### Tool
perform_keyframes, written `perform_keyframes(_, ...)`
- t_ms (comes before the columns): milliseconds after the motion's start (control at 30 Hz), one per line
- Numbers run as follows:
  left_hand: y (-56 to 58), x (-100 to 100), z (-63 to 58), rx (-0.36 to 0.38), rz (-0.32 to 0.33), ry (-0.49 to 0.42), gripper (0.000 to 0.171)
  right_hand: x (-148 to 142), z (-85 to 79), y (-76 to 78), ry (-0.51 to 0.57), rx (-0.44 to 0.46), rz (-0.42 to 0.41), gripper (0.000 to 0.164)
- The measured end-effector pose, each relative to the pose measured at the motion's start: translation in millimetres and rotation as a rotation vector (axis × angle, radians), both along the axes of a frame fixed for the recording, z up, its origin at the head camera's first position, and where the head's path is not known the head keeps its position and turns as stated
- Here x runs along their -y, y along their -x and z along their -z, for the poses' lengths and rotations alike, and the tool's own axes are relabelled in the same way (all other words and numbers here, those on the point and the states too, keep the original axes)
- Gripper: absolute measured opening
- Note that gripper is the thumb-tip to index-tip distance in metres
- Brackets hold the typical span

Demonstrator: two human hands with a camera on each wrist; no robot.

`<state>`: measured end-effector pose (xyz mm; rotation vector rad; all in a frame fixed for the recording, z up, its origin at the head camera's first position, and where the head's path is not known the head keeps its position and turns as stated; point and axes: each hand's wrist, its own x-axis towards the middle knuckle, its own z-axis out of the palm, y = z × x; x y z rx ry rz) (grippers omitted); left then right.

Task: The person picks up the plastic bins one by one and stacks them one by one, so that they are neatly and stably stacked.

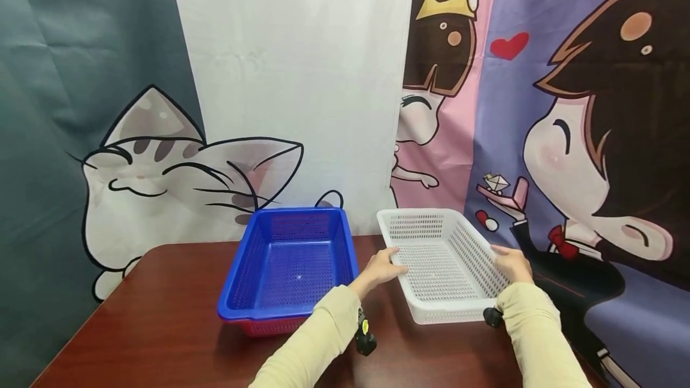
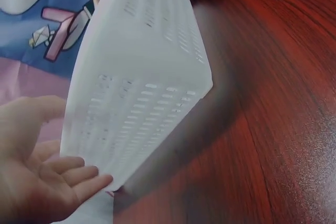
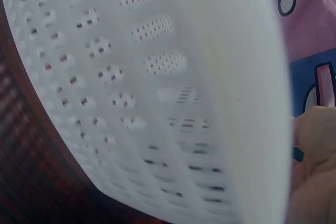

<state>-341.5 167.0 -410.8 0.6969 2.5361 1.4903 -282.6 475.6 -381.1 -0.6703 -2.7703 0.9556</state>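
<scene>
A white perforated plastic basket is held between both hands on the right of the head view. My left hand grips its left rim, with the thumb over the edge and the other fingers along the outer wall, as the left wrist view shows. On the opposite rim, my right hand holds the basket; its fingertips are largely hidden there. The left wrist view shows the basket's outer wall tilted above its shadow. Left of it stands a blue basket, nested in a red one.
The baskets are over a reddish-brown wooden table. Behind it hangs a printed curtain with a cartoon cat and figures. A narrow strip of table separates the blue basket from the white one.
</scene>
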Motion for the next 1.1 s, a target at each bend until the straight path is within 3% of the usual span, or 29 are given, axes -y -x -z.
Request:
perform_keyframes(233, 17.6, 3, -9.4, 0.058, -0.029, -0.129, 0.066, -4, -8.4, 13.8, 0.182, -0.008, 0.004, 0.068)
perform_keyframes(400, 22.2, 3, -12.2, 0.099, -0.058, -0.193, 0.067, -6, -6.8, 15.3, 0.289, -0.008, -0.018, 0.072)
perform_keyframes(767, 13.4, 2, -1.3, 0.174, -0.079, -0.4, 0.069, 1, 2.6, 7.1, 0.158, -0.119, 0.041, 0.07)
perform_keyframes(1100, 8.2, -1, -6.1, 0.111, -0.149, -0.37, 0.068, 7, 3.3, 1.9, 0.16, -0.211, 0.08, 0.064)
